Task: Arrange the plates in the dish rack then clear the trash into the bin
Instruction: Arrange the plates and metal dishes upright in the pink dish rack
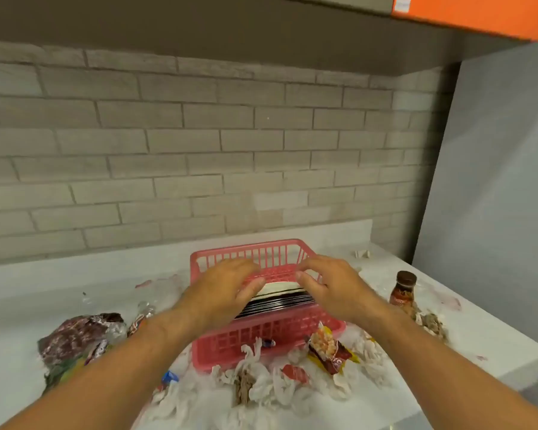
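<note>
A row of thin dark-rimmed plates (277,301), one pale face showing at the back, stands on edge inside the pink slatted plastic dish rack (261,339) on a white countertop (59,283), packed toward the rack's near half. A person's two bare hands hover over them: the left hand (227,290) lies spread across the left ends of the plates with fingers loosely curved, while the right hand (326,285) arches over the right ends, thumb and fingertips apart. Neither hand is clenched, and whether either actually pinches a plate is not clear from here; both look more like steadying touches than a grasp.

The plate step appears to be at its end, the stack being nudged upright. What remains is the litter ringed around the rack: crumpled white paper napkins (261,383) heaped against its near wall, a red-and-yellow snack packet (330,352) just beside its right corner, a dark red foil wrapper (78,333) to the left, and a small brown-capped sauce bottle (402,290) standing upright to the right. No bin is in sight.

The next move likely calls for letting the plates go without tipping them, then gathering the loose, light scraps in handfuls and locating the bin beyond the frame.
</note>
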A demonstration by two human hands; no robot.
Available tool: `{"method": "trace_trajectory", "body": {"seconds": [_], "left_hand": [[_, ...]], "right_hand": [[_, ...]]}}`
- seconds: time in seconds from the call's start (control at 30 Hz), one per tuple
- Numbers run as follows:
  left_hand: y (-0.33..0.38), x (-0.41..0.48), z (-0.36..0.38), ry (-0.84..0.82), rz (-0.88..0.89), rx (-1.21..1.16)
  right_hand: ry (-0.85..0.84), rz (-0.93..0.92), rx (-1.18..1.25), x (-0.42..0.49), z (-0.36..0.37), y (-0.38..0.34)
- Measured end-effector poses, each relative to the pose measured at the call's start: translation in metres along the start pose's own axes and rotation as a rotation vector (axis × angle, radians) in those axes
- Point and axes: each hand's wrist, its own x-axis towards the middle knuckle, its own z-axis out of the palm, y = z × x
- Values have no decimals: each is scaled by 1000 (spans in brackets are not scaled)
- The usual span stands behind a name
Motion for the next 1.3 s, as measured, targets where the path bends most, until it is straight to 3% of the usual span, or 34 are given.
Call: {"method": "trace_trajectory", "body": {"seconds": [0.13,0.3,0.53,0.67,0.73,0.87,1.03,1.13,1.3], "left_hand": [[-7,5,16,-128,-83,-15],[-10,11,16,-112,-214,-154],[4,18,28,288,-323,125],[4,39,36,301,-409,110],[4,49,33,292,-401,-6],[-8,26,25,100,-310,-274],[-34,-35,36,-87,-290,-210],[-47,-50,45,-60,-264,-178],[-48,-53,68,174,-317,-76]], "right_hand": [[-127,8,54,12,10,20],[-215,-79,178,30,18,36],[-272,-126,294,52,21,48],[-256,-132,200,74,22,44],[-240,-109,159,88,25,37],[-210,-33,7,112,29,25],[-193,38,-169,122,31,22],[-199,89,-165,125,33,19],[-205,116,-177,126,31,19]]}}
